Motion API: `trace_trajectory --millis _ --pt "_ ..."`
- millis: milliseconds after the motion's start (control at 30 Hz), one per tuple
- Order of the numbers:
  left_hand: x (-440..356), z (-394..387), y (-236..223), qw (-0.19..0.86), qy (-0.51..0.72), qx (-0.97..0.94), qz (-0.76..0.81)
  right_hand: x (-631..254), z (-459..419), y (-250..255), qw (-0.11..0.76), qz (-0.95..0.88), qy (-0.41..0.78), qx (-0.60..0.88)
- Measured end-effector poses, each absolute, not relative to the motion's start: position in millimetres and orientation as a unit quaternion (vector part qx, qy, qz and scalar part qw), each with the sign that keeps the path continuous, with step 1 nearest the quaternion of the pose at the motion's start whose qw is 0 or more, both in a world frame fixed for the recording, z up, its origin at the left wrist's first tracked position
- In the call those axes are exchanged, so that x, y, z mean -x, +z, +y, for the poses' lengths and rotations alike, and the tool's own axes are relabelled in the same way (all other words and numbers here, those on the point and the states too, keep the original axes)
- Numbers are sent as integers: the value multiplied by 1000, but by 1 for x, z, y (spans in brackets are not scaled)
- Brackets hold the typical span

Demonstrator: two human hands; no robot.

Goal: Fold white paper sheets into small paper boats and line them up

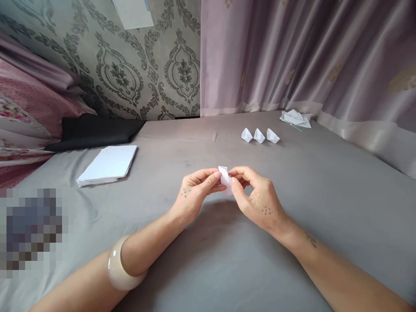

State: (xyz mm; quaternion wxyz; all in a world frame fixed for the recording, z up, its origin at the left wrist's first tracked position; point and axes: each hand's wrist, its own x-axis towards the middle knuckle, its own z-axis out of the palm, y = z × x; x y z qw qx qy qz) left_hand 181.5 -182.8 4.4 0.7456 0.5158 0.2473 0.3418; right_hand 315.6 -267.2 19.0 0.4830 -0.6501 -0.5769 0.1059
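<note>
Between my two hands, above the grey cloth, is a small piece of folded white paper [224,176]. My left hand [198,190] pinches its left side with thumb and fingers. On the other side, my right hand [255,193] grips the right edge with thumb and fingertips. The inner folds are partly hidden by my fingers. Farther back, slightly right, a folded paper boat [247,135], a second paper boat [259,136] and a third paper boat [273,136] stand in a row.
A stack of white paper [108,162] lies at the left, with a black cloth [97,130] behind it. Loose paper pieces [295,117] sit at the back right near the curtain [260,56]. Grey cloth [182,147] covers the surface. A pixelated patch hides something at left.
</note>
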Motion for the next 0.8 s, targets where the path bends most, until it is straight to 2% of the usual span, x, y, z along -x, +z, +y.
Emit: trace_trajectory --millis 267,467,800 --pt "-181 -184 4 744 331 -531 235 -316 -266 17 485 -572 86 656" --pt "-181 -185 3 744 328 -539 223 -317 -264 19 520 -587 42 619" --pt "-180 -185 2 748 308 -543 225 -316 -264 24 559 -569 96 595"
